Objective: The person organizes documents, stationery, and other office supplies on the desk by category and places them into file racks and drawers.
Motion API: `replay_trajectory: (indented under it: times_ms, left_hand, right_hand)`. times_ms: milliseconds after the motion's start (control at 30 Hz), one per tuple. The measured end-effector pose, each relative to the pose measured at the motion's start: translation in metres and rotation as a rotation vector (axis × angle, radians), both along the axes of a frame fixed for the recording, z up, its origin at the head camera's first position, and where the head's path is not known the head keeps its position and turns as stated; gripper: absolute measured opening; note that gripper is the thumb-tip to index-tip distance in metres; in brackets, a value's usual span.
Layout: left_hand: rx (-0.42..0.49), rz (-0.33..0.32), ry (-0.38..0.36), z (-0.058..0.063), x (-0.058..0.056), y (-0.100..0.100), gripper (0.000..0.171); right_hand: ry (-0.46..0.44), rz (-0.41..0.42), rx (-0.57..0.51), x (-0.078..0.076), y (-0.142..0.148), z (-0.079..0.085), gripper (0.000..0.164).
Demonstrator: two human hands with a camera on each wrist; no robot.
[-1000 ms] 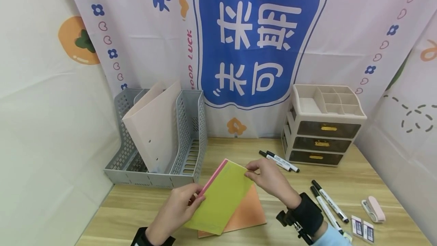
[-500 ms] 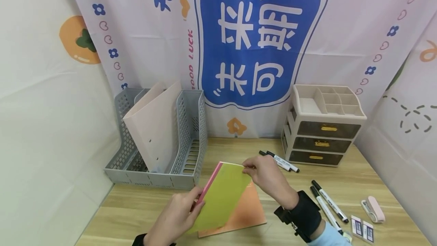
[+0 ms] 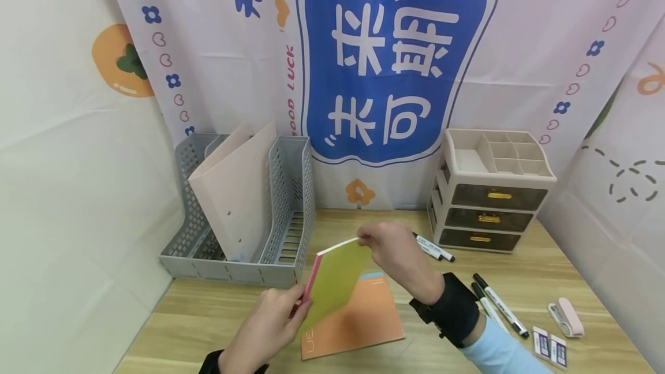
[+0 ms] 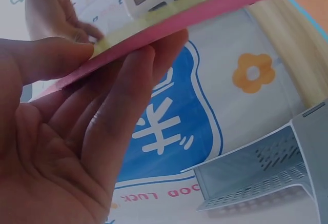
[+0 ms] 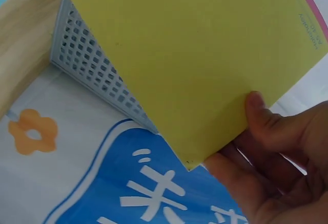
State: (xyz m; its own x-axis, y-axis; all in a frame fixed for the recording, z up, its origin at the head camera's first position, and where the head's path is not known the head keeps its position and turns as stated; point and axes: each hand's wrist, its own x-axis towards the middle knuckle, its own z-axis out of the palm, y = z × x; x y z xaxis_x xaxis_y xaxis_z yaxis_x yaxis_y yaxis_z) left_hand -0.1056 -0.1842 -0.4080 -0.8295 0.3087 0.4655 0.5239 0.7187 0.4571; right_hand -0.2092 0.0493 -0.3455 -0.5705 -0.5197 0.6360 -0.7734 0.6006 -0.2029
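A thin yellow notebook [image 3: 340, 281] with a pink spine is held up in the air between both hands, tilted. My left hand [image 3: 272, 319] pinches its pink spine, thumb on one side and fingers on the other, as the left wrist view shows up close. At the far corner my right hand [image 3: 402, 253] grips the edge; in the right wrist view the thumb [image 5: 256, 101] lies on the yellow cover [image 5: 189, 55] with the fingers behind. Below it an orange notebook [image 3: 363, 319] with a blue strip lies on the table, partly hidden by the yellow one.
A grey file rack [image 3: 228, 270] holding a pale folder [image 3: 236, 201] stands at the back left. At the back right is a small drawer organizer [image 3: 493, 206]. Several markers [image 3: 501, 305], a pink stapler [image 3: 566, 317] and two small packets [image 3: 549, 348] lie on the right.
The yellow notebook has tilted more upright, with its far edge swung toward the viewer's left. My right hand has moved left and up with it, uncovering more of the orange notebook.
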Motion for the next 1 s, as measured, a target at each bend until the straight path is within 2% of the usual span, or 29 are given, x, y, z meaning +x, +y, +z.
replay_trajectory:
  times_ms: [100, 133, 233, 367, 500, 767, 1000]
  left_hand:
    - [0.029, 0.021, -0.032, 0.002, -0.003, 0.002, 0.009]
    - [0.034, 0.034, -0.019, 0.002, -0.004, 0.003, 0.007]
    - [0.053, 0.084, 0.063, 0.002, -0.007, 0.004, 0.008]
    - [0.044, 0.170, 0.208, 0.003, -0.013, 0.004, 0.015]
    - [0.040, 0.208, 0.272, 0.006, -0.019, 0.002, 0.012]
    - [0.048, 0.296, 0.287, 0.013, -0.028, -0.006, 0.010]
    - [0.042, 0.331, 0.322, 0.015, -0.034, -0.013, 0.005]
  right_hand:
    - [0.067, 0.014, 0.006, -0.002, -0.009, 0.010, 0.017]
    - [0.080, 0.018, 0.006, -0.003, -0.012, 0.014, 0.017]
    - [0.096, 0.030, 0.005, -0.008, -0.021, 0.024, 0.016]
    - [0.076, 0.057, -0.012, -0.015, -0.032, 0.036, 0.014]
    - [0.071, 0.086, -0.050, -0.022, -0.042, 0.043, 0.014]
    - [0.112, 0.176, -0.109, -0.033, -0.064, 0.052, 0.010]
    - [0.108, 0.206, -0.111, -0.044, -0.079, 0.055, 0.010]
